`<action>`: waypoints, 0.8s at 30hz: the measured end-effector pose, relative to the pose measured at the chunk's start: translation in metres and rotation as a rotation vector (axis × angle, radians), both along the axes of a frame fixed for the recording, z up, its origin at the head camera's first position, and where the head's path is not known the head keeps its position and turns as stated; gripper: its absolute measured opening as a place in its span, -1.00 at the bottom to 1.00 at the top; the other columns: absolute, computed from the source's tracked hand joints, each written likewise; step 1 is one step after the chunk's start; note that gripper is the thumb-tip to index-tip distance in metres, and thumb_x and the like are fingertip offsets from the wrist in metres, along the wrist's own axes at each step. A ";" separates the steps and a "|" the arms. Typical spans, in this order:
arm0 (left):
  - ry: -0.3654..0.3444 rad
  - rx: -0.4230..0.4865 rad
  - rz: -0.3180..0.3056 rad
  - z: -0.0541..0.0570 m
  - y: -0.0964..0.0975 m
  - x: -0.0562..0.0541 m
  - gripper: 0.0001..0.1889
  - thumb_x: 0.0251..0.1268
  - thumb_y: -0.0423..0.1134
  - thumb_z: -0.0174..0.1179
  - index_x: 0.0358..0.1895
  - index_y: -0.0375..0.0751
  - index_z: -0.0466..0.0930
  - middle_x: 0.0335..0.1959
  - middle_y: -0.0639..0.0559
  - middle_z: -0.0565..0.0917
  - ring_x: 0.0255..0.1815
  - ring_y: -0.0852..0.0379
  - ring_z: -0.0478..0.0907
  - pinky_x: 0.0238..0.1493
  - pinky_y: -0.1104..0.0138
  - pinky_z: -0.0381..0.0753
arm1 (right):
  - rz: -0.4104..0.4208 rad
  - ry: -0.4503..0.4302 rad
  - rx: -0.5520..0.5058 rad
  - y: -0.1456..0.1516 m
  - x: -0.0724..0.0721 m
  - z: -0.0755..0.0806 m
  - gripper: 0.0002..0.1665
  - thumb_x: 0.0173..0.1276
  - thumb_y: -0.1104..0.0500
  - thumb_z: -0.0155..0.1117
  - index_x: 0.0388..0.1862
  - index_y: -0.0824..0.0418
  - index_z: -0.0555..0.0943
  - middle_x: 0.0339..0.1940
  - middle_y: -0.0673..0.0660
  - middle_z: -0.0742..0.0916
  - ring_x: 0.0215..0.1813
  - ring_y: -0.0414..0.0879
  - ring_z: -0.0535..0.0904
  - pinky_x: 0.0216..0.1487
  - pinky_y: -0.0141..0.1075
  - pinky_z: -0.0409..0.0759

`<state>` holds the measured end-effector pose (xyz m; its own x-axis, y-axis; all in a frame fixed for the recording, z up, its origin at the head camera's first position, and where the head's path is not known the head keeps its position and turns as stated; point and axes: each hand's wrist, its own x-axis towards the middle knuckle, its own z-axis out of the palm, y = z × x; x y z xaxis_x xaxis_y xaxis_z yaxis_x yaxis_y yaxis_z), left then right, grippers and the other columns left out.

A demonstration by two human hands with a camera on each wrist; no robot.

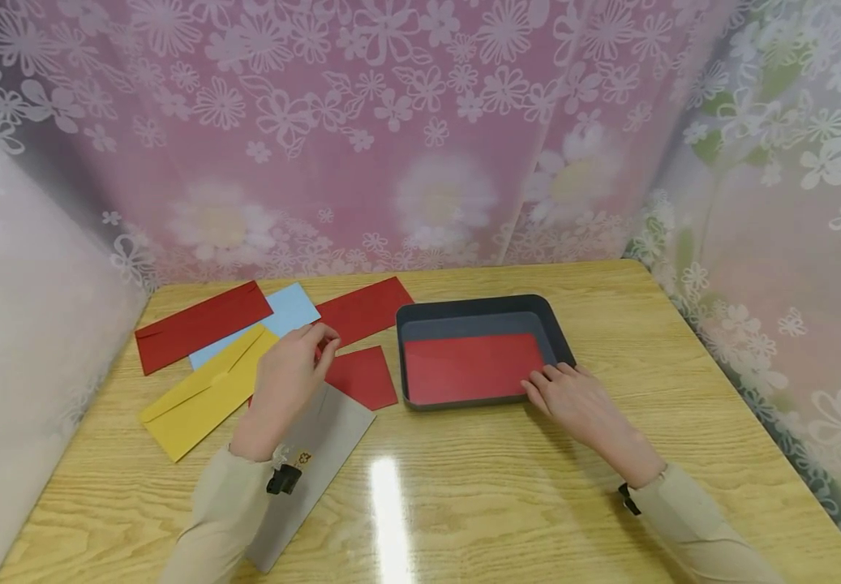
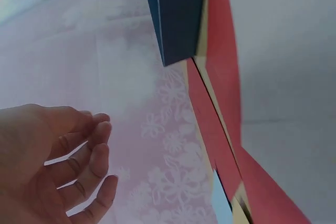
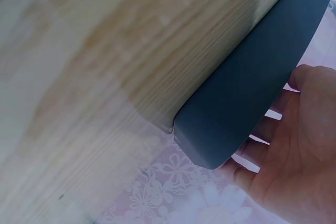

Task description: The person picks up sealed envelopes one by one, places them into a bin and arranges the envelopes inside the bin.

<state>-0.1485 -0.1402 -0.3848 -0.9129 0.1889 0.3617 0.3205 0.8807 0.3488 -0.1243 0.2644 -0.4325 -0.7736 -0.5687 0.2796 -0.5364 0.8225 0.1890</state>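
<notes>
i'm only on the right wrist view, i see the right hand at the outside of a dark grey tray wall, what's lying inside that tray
Observer: In the head view, a flat red rectangle, probably a paper envelope, lies inside the dark grey rectangular tray.

Operator: ok and is the left hand holding anything

Observer: No, the left wrist view shows nothing held in it; its fingers are loosely curled.
</notes>
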 end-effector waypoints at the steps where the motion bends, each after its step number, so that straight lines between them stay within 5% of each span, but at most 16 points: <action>1: -0.012 -0.001 0.008 -0.002 -0.004 0.002 -0.90 0.41 -0.21 0.29 -0.14 -0.13 0.69 -0.37 0.04 0.67 -0.48 0.13 0.51 -0.57 0.32 0.45 | -0.004 -0.002 0.001 0.000 0.000 0.000 -0.79 0.44 0.06 0.30 -0.30 0.18 0.67 -0.42 0.08 0.64 -0.36 0.06 0.56 -0.36 -0.11 0.53; 12: -0.121 -0.022 0.083 -0.023 -0.034 0.033 -0.92 0.29 -0.28 0.39 -0.23 -0.15 0.68 -0.43 0.04 0.65 -0.49 0.13 0.51 -0.54 0.28 0.48 | -0.017 -0.016 -0.012 0.001 -0.001 0.000 -0.79 0.44 0.05 0.30 -0.32 0.16 0.67 -0.44 0.06 0.63 -0.39 0.04 0.53 -0.38 -0.12 0.48; 24: -0.266 -0.106 0.074 -0.039 -0.052 0.058 -0.67 0.16 -0.16 0.51 -0.32 -0.24 0.52 -0.57 0.04 0.38 -0.57 0.14 0.31 -0.55 0.30 0.32 | 0.027 0.026 -0.017 0.001 -0.002 -0.001 -0.80 0.39 0.07 0.34 -0.33 0.18 0.65 -0.47 0.07 0.60 -0.40 0.04 0.55 -0.42 -0.16 0.51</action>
<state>-0.0904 -0.1923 -0.4234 -0.9858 0.1418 0.0899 0.1633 0.9344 0.3167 -0.1265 0.2655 -0.4335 -0.7501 -0.5845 0.3094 -0.5538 0.8108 0.1893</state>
